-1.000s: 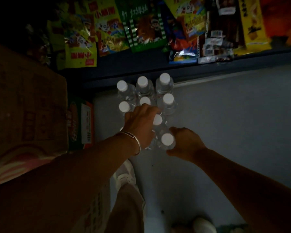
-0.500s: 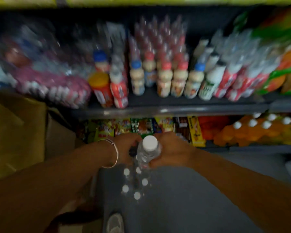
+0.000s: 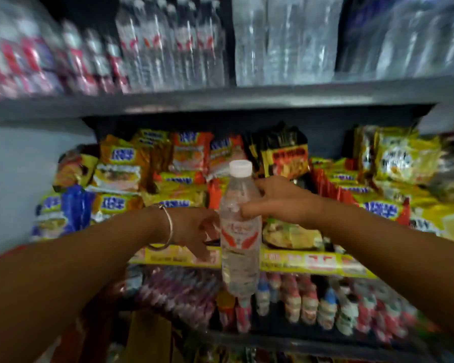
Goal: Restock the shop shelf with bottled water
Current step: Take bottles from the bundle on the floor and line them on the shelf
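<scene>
While my right hand (image 3: 278,203) is gripping the water bottle (image 3: 240,231) upright, I'm facing noodle packets (image 3: 184,163). My left hand (image 3: 194,231) is hanging just left of the bottle — whether it's touching, I can't tell.

Clear glossy plastic bottle (image 3: 240,231), shiny metal bangle (image 3: 168,226), crinkly foil packets (image 3: 189,153)

No legible text anywhere, motion blur throughout. Clear plastic water bottle with white cap (image 3: 240,231): red-white wing-like label mark, lettering unreadable. Yellow price strip on the shelf edge (image 3: 299,260), 3 o'clock of the bottle: red blocks, print smeared. Yellow-orange noodle packets (image 3: 121,163) at 10 o'clock: blue logo patches, characters not resolvable.
</scene>
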`<state>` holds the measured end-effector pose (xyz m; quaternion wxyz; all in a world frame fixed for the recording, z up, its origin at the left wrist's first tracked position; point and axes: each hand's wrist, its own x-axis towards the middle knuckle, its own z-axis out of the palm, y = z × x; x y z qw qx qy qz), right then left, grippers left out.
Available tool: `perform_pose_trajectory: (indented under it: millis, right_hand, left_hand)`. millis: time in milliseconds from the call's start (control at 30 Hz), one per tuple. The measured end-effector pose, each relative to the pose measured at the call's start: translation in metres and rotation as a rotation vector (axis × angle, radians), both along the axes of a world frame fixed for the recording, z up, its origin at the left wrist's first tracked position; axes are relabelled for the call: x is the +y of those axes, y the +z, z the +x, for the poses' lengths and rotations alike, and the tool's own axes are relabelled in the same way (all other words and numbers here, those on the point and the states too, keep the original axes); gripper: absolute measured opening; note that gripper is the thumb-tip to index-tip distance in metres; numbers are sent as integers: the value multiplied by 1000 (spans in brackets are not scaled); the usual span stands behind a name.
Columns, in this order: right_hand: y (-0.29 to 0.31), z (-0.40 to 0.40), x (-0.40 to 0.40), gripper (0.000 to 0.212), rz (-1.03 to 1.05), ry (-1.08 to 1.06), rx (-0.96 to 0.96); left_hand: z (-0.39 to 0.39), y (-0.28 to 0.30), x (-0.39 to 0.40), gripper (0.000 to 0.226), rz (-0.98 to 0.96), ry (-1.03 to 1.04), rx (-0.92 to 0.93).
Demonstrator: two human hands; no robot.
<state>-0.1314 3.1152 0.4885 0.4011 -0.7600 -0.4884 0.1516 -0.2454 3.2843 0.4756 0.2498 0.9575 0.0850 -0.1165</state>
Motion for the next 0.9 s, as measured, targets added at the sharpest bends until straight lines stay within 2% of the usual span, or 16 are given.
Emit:
perform_pose_trajectory:
  millis: [33, 167, 300, 367, 433, 500, 633, 900]
  right_hand:
    - [25, -2, 7, 19, 33, -14, -20]
    - [120, -8, 36, 19, 153, -13, 0]
    - [203, -10, 68, 38, 284, -7, -57]
    - [238, -10, 86, 38, 339, -8, -77]
    - [265, -7, 104, 27, 378, -5, -85]
    - [286, -1, 122, 27, 403, -17, -95]
    - [311, 18, 157, 34, 412, -65, -116]
    - [322, 71, 218, 27, 426, -191, -110]
  left_hand:
    - [-4, 22, 8, 66, -8, 17, -19]
    - [-13, 107, 39, 54, -100, 34, -133]
    - [-21, 185, 69, 52, -156, 58, -264]
    - [-22, 217, 85, 52, -173, 82, -342]
    - [-20, 241, 99, 63, -141, 98, -408]
    - [-15, 258, 114, 64, -124, 109, -446]
    - [3, 273, 144, 48, -148, 149, -514]
    - [67, 259, 204, 24, 59, 136, -523]
